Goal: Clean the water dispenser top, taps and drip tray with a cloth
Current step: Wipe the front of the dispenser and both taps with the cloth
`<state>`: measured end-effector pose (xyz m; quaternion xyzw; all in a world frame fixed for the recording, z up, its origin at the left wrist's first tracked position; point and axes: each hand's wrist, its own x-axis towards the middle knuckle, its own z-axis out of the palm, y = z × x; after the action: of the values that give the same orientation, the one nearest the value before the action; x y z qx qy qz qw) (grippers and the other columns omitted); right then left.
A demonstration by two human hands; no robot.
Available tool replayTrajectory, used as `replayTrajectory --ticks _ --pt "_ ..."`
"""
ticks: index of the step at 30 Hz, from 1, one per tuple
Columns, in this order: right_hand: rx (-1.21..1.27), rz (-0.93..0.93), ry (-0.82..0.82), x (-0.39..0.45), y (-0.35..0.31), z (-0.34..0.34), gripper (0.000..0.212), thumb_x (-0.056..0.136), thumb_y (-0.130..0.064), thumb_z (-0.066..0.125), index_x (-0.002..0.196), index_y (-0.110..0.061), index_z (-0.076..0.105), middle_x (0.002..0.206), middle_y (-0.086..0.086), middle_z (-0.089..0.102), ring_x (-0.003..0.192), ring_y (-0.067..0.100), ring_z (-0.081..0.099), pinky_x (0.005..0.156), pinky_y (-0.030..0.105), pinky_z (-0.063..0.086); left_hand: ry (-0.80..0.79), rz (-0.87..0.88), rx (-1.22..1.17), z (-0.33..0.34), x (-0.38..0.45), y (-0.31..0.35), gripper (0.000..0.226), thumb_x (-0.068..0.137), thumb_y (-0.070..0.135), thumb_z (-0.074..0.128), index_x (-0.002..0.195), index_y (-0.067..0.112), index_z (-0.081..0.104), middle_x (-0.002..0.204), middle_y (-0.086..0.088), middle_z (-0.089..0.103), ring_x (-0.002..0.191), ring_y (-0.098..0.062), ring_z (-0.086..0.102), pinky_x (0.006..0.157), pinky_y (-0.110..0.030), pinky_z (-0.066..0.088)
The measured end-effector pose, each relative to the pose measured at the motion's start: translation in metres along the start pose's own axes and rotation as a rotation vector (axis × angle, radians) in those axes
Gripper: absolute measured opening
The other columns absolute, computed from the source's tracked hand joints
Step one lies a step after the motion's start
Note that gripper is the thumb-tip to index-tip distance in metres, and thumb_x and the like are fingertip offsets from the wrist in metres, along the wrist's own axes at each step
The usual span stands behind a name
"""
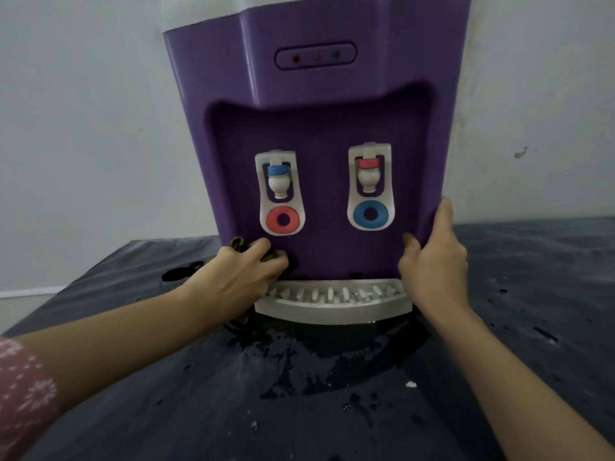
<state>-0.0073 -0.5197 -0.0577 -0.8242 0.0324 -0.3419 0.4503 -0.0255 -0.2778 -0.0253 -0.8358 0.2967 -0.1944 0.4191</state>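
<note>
Smooth purple plastic dispenser, matt white plastic drip tray, wet dark tabletop.

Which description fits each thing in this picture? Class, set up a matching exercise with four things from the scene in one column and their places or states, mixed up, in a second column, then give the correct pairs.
Column 1
1. left hand
2. right hand
3. blue-capped tap
4. drip tray

Column 2
A. grey, at the foot of the dispenser
B. grips the dispenser's lower right edge
C. above a red ring
D. holds a dark cloth against the dispenser's lower front

Pairs: 1-D, 2-B, 3-C, 4-A
</note>
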Motion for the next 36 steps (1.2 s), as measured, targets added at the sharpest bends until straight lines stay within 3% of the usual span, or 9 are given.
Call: replayTrajectory --ticks 4,11,18,21,24,27,30,33,36 --pt "0.007 0.001 -0.017 0.001 -0.001 0.0 0.061 0.093 -0.011 0.05 0.144 -0.02 0.018 0.123 0.012 0.055 0.104 0.03 0.056 0.086 0.044 0.05 -0.021 -0.111 0.023 -0.005 -0.025 0.002 0.044 0.069 0.004 0.033 0.075 0.019 0.074 0.087 0.005 0.066 0.067 -0.015 0.058 0.035 -0.019 0.029" --pt "0.057 0.009 -0.028 0.002 0.001 0.0 0.063 0.093 -0.008 0.049 0.145 -0.021 0.017 0.125 0.011 0.053 0.104 0.026 0.054 0.084 0.033 0.045 -0.095 -0.163 -0.091 0.001 -0.019 0.025 0.039 0.087 0.004 0.034 0.123 0.007 0.047 0.128 -0.008 0.037 0.107 -0.028 0.042 0.055 -0.025 0.039" --pt "0.054 0.022 -0.022 0.002 0.001 0.001 0.063 0.093 -0.009 0.05 0.145 -0.022 0.017 0.129 0.009 0.052 0.107 0.027 0.055 0.088 0.04 0.049 0.092 -0.188 -0.182 -0.001 -0.041 0.012 0.052 0.045 0.008 0.08 0.096 0.006 0.073 0.101 -0.009 0.068 0.068 -0.026 0.06 0.029 -0.023 0.04" --pt "0.046 0.016 -0.019 0.003 0.0 0.001 0.062 0.092 -0.009 0.05 0.144 -0.021 0.019 0.129 0.01 0.053 0.107 0.029 0.056 0.088 0.043 0.049 0.144 -0.186 -0.273 -0.002 -0.042 0.017 0.037 0.042 0.008 0.08 0.077 0.007 0.07 0.083 -0.007 0.065 0.063 -0.025 0.058 0.028 -0.023 0.034" --pt "0.049 0.025 -0.023 0.003 0.0 0.001 0.061 0.092 -0.01 0.05 0.144 -0.021 0.019 0.127 0.01 0.054 0.105 0.029 0.056 0.087 0.046 0.05 0.248 -0.395 -0.418 -0.001 -0.045 0.006 0.035 0.052 0.008 0.076 0.086 0.007 0.067 0.09 -0.01 0.063 0.071 -0.029 0.06 0.027 -0.027 0.04" --pt "0.043 0.015 -0.012 0.002 0.001 0.001 0.061 0.092 -0.009 0.05 0.143 -0.022 0.021 0.12 0.011 0.056 0.098 0.027 0.056 0.082 0.043 0.051 0.5 -0.717 -0.666 -0.002 -0.043 -0.013 0.032 0.071 0.008 0.058 0.102 0.009 0.06 0.107 -0.01 0.055 0.085 -0.03 0.058 0.046 -0.036 0.05" --pt "0.047 0.016 -0.01 0.001 0.0 0.001 0.06 0.092 -0.008 0.05 0.143 -0.021 0.021 0.118 0.011 0.056 0.097 0.028 0.057 0.081 0.043 0.052 0.747 -0.971 -0.922 0.001 -0.028 -0.028 0.041 0.083 0.0 0.057 0.123 0.007 0.053 0.122 -0.014 0.045 0.097 -0.016 0.048 0.078 -0.024 0.042" --pt "0.049 0.023 -0.007 0.001 -0.001 0.002 0.058 0.092 -0.008 0.05 0.141 -0.022 0.023 0.118 0.012 0.056 0.097 0.029 0.057 0.081 0.044 0.053 0.753 -1.018 -1.205 -0.002 -0.007 -0.021 0.05 0.093 0.013 0.049 0.141 0.011 0.034 0.131 -0.01 0.035 0.101 0.004 0.033 0.088 -0.002 0.024" --pt "0.052 0.028 -0.008 0.0 -0.001 0.004 0.059 0.092 -0.009 0.049 0.142 -0.021 0.022 0.121 0.011 0.056 0.1 0.029 0.057 0.083 0.044 0.052 0.722 -1.125 -1.331 0.0 0.008 -0.001 0.05 0.097 0.026 0.04 0.145 0.016 0.028 0.131 -0.005 0.032 0.1 -0.005 0.037 0.089 -0.018 0.031"
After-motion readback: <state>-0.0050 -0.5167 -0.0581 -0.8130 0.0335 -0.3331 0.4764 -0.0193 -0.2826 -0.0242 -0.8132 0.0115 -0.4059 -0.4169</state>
